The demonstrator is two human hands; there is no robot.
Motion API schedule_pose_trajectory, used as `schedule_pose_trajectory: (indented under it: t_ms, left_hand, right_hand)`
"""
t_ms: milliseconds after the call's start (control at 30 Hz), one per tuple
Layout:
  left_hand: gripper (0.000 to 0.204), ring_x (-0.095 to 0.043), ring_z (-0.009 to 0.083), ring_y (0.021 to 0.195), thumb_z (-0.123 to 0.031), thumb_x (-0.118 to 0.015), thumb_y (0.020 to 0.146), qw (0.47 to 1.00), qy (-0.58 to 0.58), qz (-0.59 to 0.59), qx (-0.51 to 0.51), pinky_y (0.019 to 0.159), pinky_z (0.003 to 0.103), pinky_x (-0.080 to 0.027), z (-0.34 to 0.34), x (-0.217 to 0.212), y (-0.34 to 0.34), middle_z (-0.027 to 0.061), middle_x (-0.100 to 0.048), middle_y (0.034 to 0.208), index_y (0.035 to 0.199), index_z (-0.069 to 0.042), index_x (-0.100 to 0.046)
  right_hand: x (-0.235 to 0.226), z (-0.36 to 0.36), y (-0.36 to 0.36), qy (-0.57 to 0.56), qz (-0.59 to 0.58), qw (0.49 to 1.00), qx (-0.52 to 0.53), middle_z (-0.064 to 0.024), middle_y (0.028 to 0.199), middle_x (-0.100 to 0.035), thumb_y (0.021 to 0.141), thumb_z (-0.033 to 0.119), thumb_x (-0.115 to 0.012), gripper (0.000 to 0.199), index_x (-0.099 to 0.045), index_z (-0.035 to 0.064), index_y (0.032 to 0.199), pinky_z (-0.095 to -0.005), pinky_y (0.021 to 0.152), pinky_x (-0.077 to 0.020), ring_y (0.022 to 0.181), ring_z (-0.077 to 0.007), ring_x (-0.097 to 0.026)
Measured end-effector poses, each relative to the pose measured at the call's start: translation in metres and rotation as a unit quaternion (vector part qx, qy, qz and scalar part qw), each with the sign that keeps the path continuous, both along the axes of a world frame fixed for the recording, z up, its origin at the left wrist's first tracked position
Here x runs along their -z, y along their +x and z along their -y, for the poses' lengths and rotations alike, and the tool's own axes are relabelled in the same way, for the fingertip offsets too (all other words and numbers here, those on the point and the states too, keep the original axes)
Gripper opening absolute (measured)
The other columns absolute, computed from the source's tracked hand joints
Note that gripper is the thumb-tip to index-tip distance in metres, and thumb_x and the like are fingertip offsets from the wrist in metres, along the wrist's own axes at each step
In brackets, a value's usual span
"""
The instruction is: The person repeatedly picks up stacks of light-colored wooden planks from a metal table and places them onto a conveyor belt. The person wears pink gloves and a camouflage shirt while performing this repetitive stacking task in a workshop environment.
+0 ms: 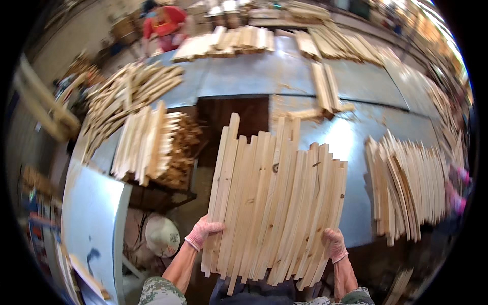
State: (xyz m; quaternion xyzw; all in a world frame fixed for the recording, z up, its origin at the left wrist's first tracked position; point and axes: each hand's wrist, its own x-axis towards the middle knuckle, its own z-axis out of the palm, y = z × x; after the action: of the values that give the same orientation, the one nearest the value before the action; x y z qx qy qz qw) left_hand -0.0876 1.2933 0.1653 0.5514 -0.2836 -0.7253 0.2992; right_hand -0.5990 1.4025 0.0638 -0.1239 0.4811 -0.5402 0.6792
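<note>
A wide row of pale wooden strips (274,198) lies side by side in front of me, their ends uneven and some marked with dark knots. My left hand (204,232), in a pinkish knitted glove, presses against the row's left edge. At the right edge my right hand (335,245), gloved the same way, is closed on the outer strips. The row is squeezed between both hands, near my body, its far end reaching over the metal table (356,208). The fingers under the strips are hidden.
Stacked strips (147,145) stand left of an opening in the table, with loose sticks (127,89) behind them. Another strip pile (406,183) is at right, near a person's pink gloves (460,190). More strips (229,41) line the back, near a person in red (165,25).
</note>
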Motion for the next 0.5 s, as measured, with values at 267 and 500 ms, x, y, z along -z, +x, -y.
schedule_pose_trajectory:
  t_ms: [267, 500]
  left_hand:
    - [0.073, -0.063, 0.0161, 0.126, -0.027, -0.091, 0.085, 0.969, -0.164, 0.001, -0.185, 0.114, 0.036, -0.046, -0.138, -0.085, 0.186, 0.0038, -0.069, 0.140, 0.148, -0.003, -0.062]
    - [0.074, -0.064, 0.0202, 0.129, -0.025, -0.090, 0.086, 0.910, -0.160, -0.016, -0.383, 0.115, 0.039, -0.049, -0.316, -0.142, 0.361, 0.0083, -0.072, 0.137, 0.151, -0.005, -0.061]
  right_hand:
    - [-0.083, 0.108, 0.175, -0.141, -0.063, 0.958, -0.241, 0.0022, 0.090, -0.069, 0.091, 0.034, -0.079, 0.037, -0.074, 0.0013, 0.107, -0.0328, 0.075, -0.0567, 0.082, -0.0128, -0.066]
    - [-0.238, 0.086, 0.462, -0.140, -0.055, 0.910, -0.386, -0.0020, 0.096, -0.071, 0.090, 0.029, -0.076, 0.033, -0.072, 0.0007, 0.108, -0.0368, 0.085, -0.0601, 0.085, -0.0185, -0.070]
